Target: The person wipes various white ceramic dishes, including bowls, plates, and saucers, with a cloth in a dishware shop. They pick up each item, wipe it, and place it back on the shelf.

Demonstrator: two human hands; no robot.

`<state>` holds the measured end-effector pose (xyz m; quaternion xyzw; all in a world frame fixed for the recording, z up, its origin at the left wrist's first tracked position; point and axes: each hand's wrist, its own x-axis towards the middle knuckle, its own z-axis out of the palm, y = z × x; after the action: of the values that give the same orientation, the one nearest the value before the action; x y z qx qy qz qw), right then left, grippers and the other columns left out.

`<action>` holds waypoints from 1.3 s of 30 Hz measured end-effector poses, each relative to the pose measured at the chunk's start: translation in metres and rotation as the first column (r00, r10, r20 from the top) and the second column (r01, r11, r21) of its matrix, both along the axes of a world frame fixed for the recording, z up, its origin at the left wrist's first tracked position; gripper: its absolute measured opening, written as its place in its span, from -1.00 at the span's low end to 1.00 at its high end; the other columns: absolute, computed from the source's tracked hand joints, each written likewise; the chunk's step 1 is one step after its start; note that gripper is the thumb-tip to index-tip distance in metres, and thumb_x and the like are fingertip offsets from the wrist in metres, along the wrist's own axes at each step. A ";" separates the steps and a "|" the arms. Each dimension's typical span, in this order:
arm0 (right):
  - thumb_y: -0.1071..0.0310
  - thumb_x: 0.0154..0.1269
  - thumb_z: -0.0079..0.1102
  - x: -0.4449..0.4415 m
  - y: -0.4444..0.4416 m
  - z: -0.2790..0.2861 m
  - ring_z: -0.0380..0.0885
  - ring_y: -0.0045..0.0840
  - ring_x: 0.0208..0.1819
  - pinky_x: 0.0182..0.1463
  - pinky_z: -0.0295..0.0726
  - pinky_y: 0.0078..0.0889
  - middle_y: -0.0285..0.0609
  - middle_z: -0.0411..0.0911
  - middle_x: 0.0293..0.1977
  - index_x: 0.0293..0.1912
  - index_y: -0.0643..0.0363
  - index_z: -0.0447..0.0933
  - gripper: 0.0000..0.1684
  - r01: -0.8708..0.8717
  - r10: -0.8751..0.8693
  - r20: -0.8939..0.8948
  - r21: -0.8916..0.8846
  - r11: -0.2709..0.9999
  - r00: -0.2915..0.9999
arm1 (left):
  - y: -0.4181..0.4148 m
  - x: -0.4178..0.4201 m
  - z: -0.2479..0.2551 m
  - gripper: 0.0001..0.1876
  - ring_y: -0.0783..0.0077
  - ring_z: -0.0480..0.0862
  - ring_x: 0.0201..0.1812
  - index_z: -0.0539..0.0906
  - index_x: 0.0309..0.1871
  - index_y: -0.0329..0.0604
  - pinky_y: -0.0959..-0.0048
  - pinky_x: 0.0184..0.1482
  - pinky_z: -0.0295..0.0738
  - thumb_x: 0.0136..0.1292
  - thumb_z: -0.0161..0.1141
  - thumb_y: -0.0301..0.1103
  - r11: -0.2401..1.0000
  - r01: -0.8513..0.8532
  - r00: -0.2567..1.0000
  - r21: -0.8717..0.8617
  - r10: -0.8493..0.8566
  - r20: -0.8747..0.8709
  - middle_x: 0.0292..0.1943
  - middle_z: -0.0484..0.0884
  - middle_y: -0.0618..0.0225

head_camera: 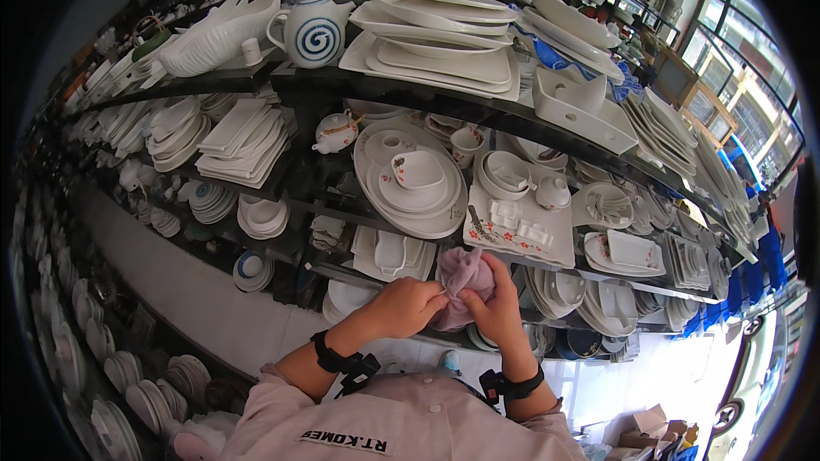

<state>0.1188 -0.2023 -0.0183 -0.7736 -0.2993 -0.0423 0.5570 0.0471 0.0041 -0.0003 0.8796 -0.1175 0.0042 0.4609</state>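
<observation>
A bunched pinkish-mauve cloth [471, 272] is held up between both hands, in front of the shelves. My left hand [410, 306] pinches a fold at the cloth's left side. My right hand [500, 301] wraps around its right side, thumb across the front. Whether the cloth covers anything cannot be seen. Beyond the hands, a square white plate with red blossoms [519, 221] carries small white dishes. To its left, an oval platter [368, 182] bears stacked plates and a square bowl [418, 169]. Below these, a white handled dish [389, 253] lies on rectangular plates.
A teapot with a blue spiral [314, 32] and stacked white platters [442, 67] stand on the black top shelf [410, 93]. More crockery fills the lower shelves. Stacked plates [147, 403] line the lower left. Cardboard boxes [647, 429] lie at lower right.
</observation>
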 end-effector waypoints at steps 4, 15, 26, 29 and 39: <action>0.41 0.17 0.46 -0.011 -0.012 0.008 0.64 0.06 0.05 0.09 0.65 -0.10 0.07 0.64 0.05 0.30 0.14 0.46 -0.31 -0.178 0.190 0.012 -0.308 0.935 0.982 | 0.013 -0.004 0.008 -0.67 -0.22 0.69 -0.30 0.71 -0.19 -0.20 -0.01 -0.22 0.56 0.49 0.15 -0.10 0.939 0.168 0.985 0.301 -0.150 -0.084 -0.38 0.71 -0.06; 0.15 0.49 0.26 -0.001 -0.036 -0.017 0.53 -0.29 0.26 0.34 0.48 -0.24 0.01 0.49 0.24 0.44 0.29 0.24 -0.28 -0.088 0.105 -0.073 0.209 0.974 0.992 | 0.015 0.006 -0.029 -0.68 0.26 0.66 -0.33 0.64 -0.11 -0.28 0.25 -0.21 0.52 0.60 0.06 -0.18 0.963 0.194 0.975 -0.187 -0.210 -0.074 -0.38 0.68 0.17; -0.02 0.48 0.28 0.001 0.004 -0.020 0.40 -0.39 0.34 0.42 0.38 -0.24 -0.06 0.37 0.31 0.51 0.26 0.05 -0.08 0.117 0.043 -0.265 0.559 0.821 0.963 | -0.034 0.016 -0.021 -0.74 0.21 0.64 -0.29 0.46 -0.02 -0.29 0.28 -0.16 0.51 0.66 -0.04 -0.23 0.885 0.046 0.998 -0.463 -0.020 0.061 -0.30 0.65 0.10; 0.02 0.51 0.24 -0.003 -0.006 -0.028 0.39 -0.40 0.33 0.43 0.35 -0.26 -0.07 0.34 0.32 0.52 0.27 0.01 -0.10 -0.052 0.201 -0.252 0.495 0.867 0.947 | -0.031 0.018 -0.016 -0.77 0.48 0.55 -0.25 0.46 0.06 -0.27 0.40 -0.14 0.50 0.65 -0.03 -0.26 0.882 0.022 0.999 -0.471 -0.042 -0.031 -0.27 0.62 0.26; 0.48 0.29 0.45 -0.005 -0.005 -0.007 0.59 -0.52 0.13 0.23 0.58 -0.37 -0.18 0.60 0.09 0.36 0.24 0.34 -0.29 0.020 0.124 -0.378 0.356 0.934 0.917 | -0.030 0.011 -0.016 -0.60 -0.02 0.75 -0.15 0.58 0.08 -0.32 0.13 -0.07 0.62 0.33 0.34 -0.22 0.973 0.215 0.976 0.087 -0.216 0.010 -0.09 0.74 -0.02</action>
<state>0.1135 -0.2072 -0.0249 -0.6450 -0.1891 0.0765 0.7364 0.0578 -0.0262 -0.0164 0.8805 -0.2168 -0.0422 0.4195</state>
